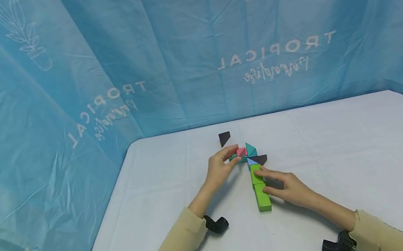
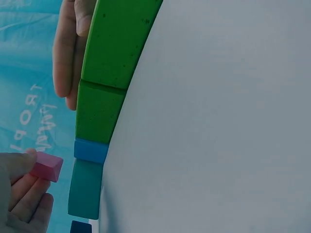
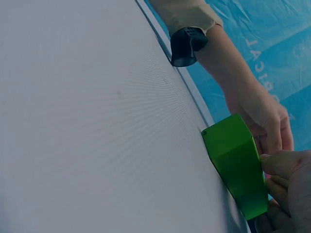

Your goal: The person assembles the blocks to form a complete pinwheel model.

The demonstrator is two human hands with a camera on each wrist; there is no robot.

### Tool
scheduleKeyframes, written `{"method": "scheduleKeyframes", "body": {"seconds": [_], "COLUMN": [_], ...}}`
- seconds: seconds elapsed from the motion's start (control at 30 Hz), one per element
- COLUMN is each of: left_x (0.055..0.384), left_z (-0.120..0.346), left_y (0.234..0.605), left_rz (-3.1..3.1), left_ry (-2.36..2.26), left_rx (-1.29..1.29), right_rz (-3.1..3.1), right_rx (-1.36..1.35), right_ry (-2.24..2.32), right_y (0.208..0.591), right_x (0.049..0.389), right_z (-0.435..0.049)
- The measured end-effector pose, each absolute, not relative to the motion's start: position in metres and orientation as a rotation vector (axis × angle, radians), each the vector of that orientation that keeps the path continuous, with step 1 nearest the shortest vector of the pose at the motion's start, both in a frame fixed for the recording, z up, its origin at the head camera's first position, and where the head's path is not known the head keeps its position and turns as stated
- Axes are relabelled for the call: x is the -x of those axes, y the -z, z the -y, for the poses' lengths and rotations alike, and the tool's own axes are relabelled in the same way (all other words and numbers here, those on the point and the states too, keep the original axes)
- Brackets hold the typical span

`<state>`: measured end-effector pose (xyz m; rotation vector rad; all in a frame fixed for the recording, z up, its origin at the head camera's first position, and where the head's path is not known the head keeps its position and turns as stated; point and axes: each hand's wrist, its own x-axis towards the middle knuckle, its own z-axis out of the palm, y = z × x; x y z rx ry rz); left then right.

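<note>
In the head view my left hand [image 1: 218, 170] pinches a small pink block [image 1: 241, 152] between thumb and fingers, just above a teal block [image 1: 243, 159]. The left wrist view shows that same pink block [image 2: 47, 166] at the fingertips. My right hand [image 1: 289, 187] touches the right side of two green blocks, a nearer one [image 1: 263, 201] and a farther one [image 1: 257, 177], lying end to end. Its fingers are extended rather than wrapped around them. Beyond the green pair sit a blue block [image 1: 251, 162], a dark block [image 1: 260, 159] and teal triangular blocks [image 1: 251, 150].
A separate black block [image 1: 224, 137] lies farther back, beyond the left hand. White cloth covers the table [image 1: 350, 154], with blue printed curtains [image 1: 180, 49] behind and at the sides. A black camera mount [image 1: 217, 225] hangs at the left wrist, another [image 1: 338, 246] at the right.
</note>
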<state>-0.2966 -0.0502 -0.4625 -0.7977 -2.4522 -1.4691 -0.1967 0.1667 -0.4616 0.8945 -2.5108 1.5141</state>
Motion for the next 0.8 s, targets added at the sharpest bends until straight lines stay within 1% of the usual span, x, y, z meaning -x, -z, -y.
{"method": "scheduleKeyframes", "body": {"seconds": [0.17, 0.47, 0.8], "left_x": [0.29, 0.282, 0.281], "left_z": [0.055, 0.059, 0.06], "left_y": [0.468, 0.489, 0.493], "left_rz": [2.474, 2.515, 2.487], "left_ry": [1.458, 1.431, 1.26], "left_rx": [0.808, 0.804, 0.784], "right_rz": [2.513, 2.511, 2.498], "right_rx": [-0.9, -0.892, -0.908], "right_ry": [-1.509, -1.501, -1.498], "right_y": [0.462, 0.463, 0.466], "right_x": [0.198, 0.198, 0.198], "right_z": [-0.166, -0.166, -0.168]}}
